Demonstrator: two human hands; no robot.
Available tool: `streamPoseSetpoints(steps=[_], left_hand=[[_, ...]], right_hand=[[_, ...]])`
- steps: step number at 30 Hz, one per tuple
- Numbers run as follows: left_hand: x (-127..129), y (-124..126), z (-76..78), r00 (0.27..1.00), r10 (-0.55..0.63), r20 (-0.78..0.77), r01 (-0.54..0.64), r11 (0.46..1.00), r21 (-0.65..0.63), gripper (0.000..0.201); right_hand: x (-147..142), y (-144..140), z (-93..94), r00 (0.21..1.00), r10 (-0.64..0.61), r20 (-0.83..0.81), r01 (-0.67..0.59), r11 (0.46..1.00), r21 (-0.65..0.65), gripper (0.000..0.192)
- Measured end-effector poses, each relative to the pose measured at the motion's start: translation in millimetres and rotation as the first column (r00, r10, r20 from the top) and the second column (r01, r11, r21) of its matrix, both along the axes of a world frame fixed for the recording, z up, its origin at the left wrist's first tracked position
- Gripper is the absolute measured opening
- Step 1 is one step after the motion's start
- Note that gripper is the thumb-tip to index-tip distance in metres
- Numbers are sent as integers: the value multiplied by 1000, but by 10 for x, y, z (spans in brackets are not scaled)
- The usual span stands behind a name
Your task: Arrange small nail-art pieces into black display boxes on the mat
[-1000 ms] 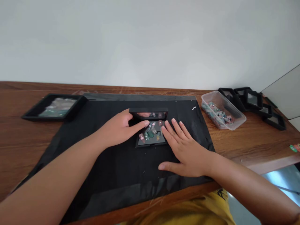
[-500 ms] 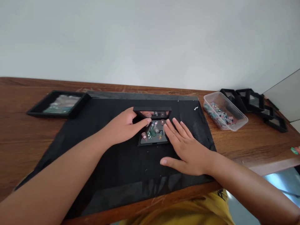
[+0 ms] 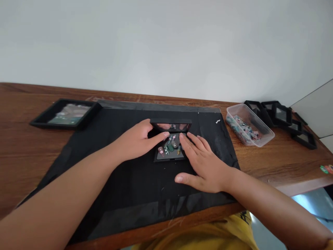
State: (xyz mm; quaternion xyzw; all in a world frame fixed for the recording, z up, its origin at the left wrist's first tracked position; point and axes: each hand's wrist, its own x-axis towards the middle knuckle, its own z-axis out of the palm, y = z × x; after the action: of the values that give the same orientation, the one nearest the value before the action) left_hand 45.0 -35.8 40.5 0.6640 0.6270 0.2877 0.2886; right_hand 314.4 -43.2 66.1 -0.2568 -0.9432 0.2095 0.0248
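Observation:
A small black box [image 3: 170, 159] lies with its lid raised on the black mat. Several decorated press-on nails [image 3: 170, 148], some green and some pink with flowers, are set out on its grey inside. The shiny inner face of the lid [image 3: 173, 127] mirrors them. My left hand [image 3: 137, 140] grips the box at its left side, with the thumb over the nails and the other fingers hidden behind the lid. From the right, my right hand [image 3: 201, 163] lies flat with fingers stretched, its fingertips over the right-hand nails and its thumb apart on the mat.
A clear plastic tub [image 3: 265, 137] of small nail packets stands on the right of the wooden table [image 3: 260, 166]. Beyond it several black boxes [image 3: 283, 114] are piled. A black tray [image 3: 39, 124] holding clear packets sits at the left. Beneath the hands spreads the black mat [image 3: 125, 194].
My right hand has shifted slightly left, its fingertips covering more of the nails at the right. My left hand keeps its grip on the box.

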Motion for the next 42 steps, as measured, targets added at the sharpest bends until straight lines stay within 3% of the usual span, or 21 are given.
streamPoseSetpoints(steps=[15,26,37,42], left_hand=[[11,0,17,999,40,24,-40,999,35,54],[-25,9,9,1000,-3,20,3,1000,29,53],[-120,-9,115,992,-90,87,78,988,134,52],[-201,-25,82,991,-131,28,130,990,46,78]], right_hand=[[5,-3,-70,999,-1,-39,3,999,52,104],[-27,-30,-77,999,-30,-22,31,996,86,104],[79,-6,-71,996,20,-84,-14,998,69,96],[82,7,-27,997,15,-69,-10,998,63,95]])
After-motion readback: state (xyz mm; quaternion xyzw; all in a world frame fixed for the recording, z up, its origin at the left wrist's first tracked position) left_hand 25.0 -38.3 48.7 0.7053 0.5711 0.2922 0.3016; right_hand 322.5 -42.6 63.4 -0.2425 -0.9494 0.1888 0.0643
